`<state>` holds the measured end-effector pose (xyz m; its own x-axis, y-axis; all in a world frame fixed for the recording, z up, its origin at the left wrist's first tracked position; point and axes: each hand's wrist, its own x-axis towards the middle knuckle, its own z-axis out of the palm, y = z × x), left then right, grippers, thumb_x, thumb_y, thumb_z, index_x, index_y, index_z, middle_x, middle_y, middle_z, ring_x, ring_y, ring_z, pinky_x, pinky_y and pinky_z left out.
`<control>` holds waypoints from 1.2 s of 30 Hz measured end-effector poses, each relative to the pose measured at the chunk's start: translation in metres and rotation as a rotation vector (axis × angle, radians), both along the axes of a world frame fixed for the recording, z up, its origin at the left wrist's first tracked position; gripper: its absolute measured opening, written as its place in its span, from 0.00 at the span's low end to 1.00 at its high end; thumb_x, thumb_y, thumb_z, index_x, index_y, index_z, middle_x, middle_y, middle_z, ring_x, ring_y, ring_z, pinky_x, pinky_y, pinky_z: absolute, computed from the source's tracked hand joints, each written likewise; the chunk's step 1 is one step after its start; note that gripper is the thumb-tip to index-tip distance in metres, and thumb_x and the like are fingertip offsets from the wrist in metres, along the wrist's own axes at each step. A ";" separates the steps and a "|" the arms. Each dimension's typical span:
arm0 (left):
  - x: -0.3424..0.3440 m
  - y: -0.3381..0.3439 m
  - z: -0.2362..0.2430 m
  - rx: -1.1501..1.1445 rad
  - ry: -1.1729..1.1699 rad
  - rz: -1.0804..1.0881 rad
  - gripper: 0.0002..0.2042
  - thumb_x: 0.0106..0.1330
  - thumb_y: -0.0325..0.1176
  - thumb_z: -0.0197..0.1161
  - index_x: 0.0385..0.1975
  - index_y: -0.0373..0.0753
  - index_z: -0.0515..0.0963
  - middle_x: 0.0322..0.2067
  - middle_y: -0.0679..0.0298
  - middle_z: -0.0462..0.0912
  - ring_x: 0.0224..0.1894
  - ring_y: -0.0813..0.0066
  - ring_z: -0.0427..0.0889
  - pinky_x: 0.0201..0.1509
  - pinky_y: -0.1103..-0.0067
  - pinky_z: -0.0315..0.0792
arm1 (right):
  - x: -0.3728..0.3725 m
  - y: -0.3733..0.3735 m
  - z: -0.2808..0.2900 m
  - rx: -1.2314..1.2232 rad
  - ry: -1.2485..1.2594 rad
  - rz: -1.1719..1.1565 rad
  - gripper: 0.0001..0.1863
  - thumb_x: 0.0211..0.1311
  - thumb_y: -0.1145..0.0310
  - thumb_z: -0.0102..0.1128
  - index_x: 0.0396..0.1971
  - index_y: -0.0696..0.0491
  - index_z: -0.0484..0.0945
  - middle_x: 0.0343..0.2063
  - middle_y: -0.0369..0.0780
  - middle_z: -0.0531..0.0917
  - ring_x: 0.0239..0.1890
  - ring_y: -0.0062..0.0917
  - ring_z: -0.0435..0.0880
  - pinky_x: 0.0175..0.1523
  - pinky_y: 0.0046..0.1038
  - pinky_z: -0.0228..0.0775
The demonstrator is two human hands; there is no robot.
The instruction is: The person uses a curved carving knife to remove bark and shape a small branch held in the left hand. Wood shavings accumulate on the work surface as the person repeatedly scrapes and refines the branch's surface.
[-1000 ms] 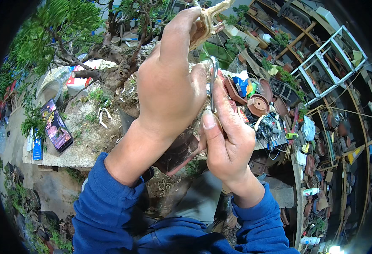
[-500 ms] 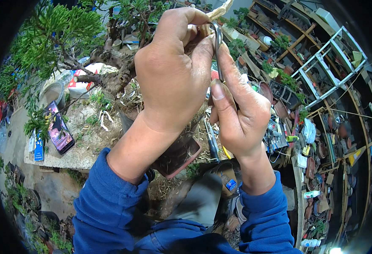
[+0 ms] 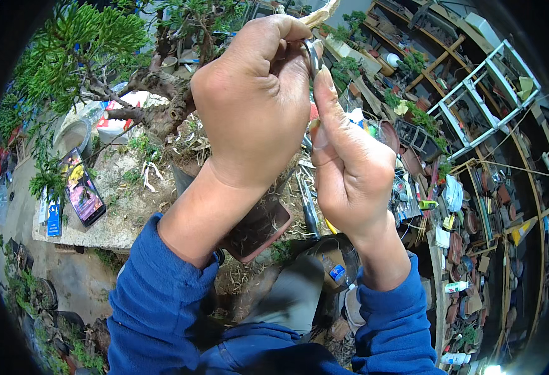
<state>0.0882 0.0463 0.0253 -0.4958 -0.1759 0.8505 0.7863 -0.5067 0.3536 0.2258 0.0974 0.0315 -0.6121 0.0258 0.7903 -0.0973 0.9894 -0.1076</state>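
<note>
My left hand [image 3: 249, 106] is closed round a pale, bark-stripped branch [image 3: 322, 14], whose bare tip sticks out past the fingers at the top. My right hand [image 3: 356, 169] grips a small dark metal tool with a curved end [image 3: 314, 56], its forefinger stretched up along it. The tool's bent end lies right against the left fingers; its lower part is hidden in the right hand. Where it meets the wood cannot be seen. Below the left wrist, partly covered by it, stands a dark pot with a reddish rim [image 3: 263, 251].
A gnarled juniper trunk [image 3: 165, 115] with green foliage [image 3: 99, 37] fills the upper left. On the stone slab [image 3: 115, 231] lie a lit phone [image 3: 82, 187] and a blue packet [image 3: 53, 219]. Long-handled tools [image 3: 307, 203] lie beyond the pot. Cluttered shelves and a white metal frame [image 3: 481, 119] are at right.
My right hand has shifted slightly, and its fingers cover more of the metal tool. The tool has tilted and sits closer to my left fingers. The phone's screen picture has changed.
</note>
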 end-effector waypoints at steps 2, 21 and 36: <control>0.000 0.001 -0.002 0.010 0.007 -0.001 0.08 0.60 0.18 0.67 0.37 0.35 0.84 0.26 0.57 0.86 0.27 0.70 0.89 0.32 0.78 0.79 | 0.005 -0.006 0.001 0.002 -0.034 -0.034 0.35 0.58 0.83 0.58 0.70 0.55 0.72 0.33 0.48 0.86 0.31 0.39 0.86 0.58 0.38 0.73; 0.000 -0.018 -0.028 -0.123 0.221 0.271 0.28 0.65 0.16 0.66 0.67 0.30 0.70 0.49 0.47 0.88 0.52 0.64 0.89 0.53 0.75 0.84 | 0.005 -0.032 -0.048 -0.405 0.010 0.092 0.25 0.73 0.79 0.53 0.69 0.66 0.69 0.27 0.37 0.83 0.18 0.11 0.73 0.25 0.17 0.67; 0.000 -0.024 -0.002 -0.324 0.138 0.155 0.17 0.61 0.17 0.66 0.50 0.34 0.77 0.41 0.52 0.85 0.40 0.63 0.91 0.42 0.76 0.82 | -0.022 0.010 -0.031 -0.071 0.259 0.228 0.28 0.63 0.84 0.61 0.66 0.64 0.74 0.47 0.56 0.86 0.36 0.38 0.89 0.47 0.30 0.79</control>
